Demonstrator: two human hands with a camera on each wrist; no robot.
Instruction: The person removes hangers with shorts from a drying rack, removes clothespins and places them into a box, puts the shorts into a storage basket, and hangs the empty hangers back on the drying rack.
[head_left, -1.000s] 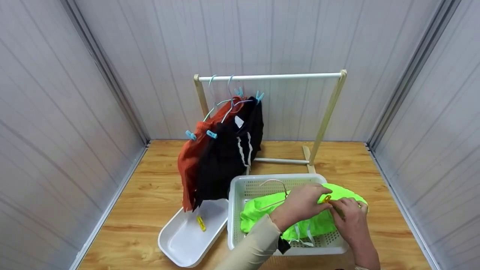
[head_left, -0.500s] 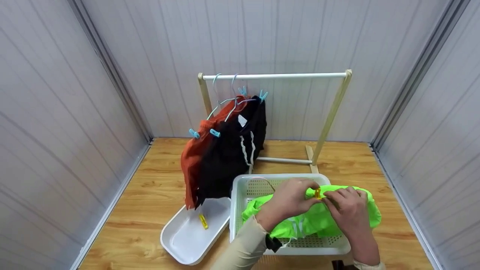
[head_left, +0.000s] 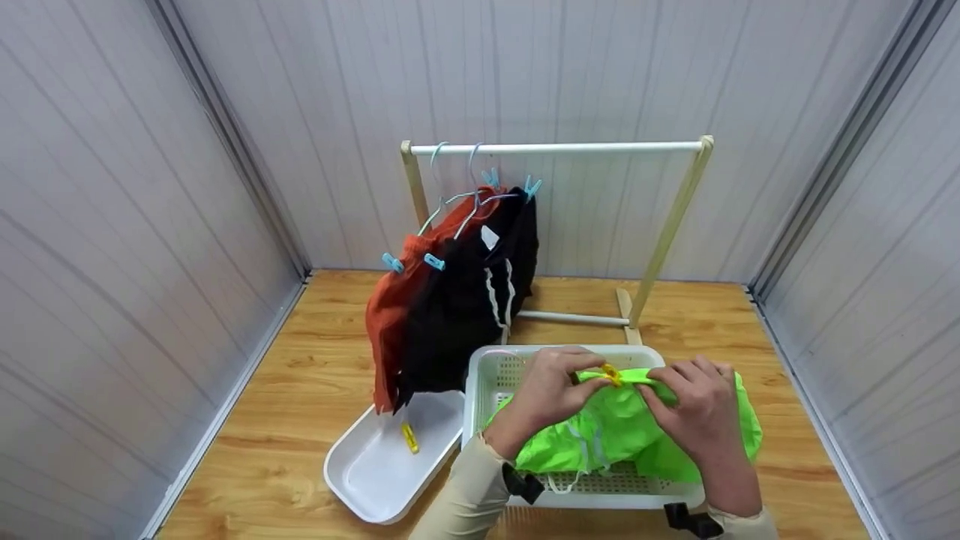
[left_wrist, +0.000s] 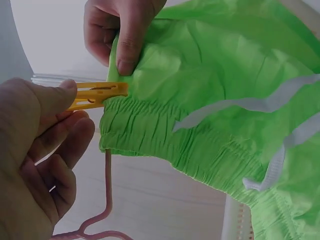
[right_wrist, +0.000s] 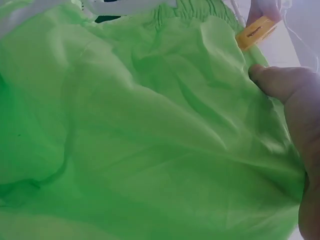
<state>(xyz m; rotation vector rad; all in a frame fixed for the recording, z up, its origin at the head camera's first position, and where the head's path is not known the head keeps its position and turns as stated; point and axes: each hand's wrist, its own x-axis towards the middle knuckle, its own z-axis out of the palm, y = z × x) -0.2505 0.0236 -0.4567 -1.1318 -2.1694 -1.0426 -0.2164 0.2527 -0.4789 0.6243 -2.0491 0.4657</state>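
Observation:
Bright green shorts point(head_left: 619, 431) with white drawstrings lie over the white basket point(head_left: 592, 501). My left hand point(head_left: 551, 386) pinches a yellow clothespin point(left_wrist: 92, 95) between thumb and forefinger. The clothespin's tip sits over the side edge of the gathered waistband point(left_wrist: 145, 125). A pink wire hanger point(left_wrist: 108, 185) runs into that same end of the waistband; the rest of it is hidden by cloth. With thumb and fingers my right hand point(head_left: 697, 405) grips the side edge of the shorts, just beside the clothespin.
Orange shorts point(head_left: 384, 322) and black shorts point(head_left: 457, 322) hang at the left of a rack point(head_left: 585, 148), held on hangers by blue clothespins point(head_left: 434, 261). Another yellow clothespin point(head_left: 409, 437) lies in a white tray point(head_left: 352, 499) left of the basket. Panel walls surround the wooden surface.
Both hands have shifted left, the left one more, and spread apart. The clothespin has moved left with my left hand along the shorts' edge, which now shows between the hands.

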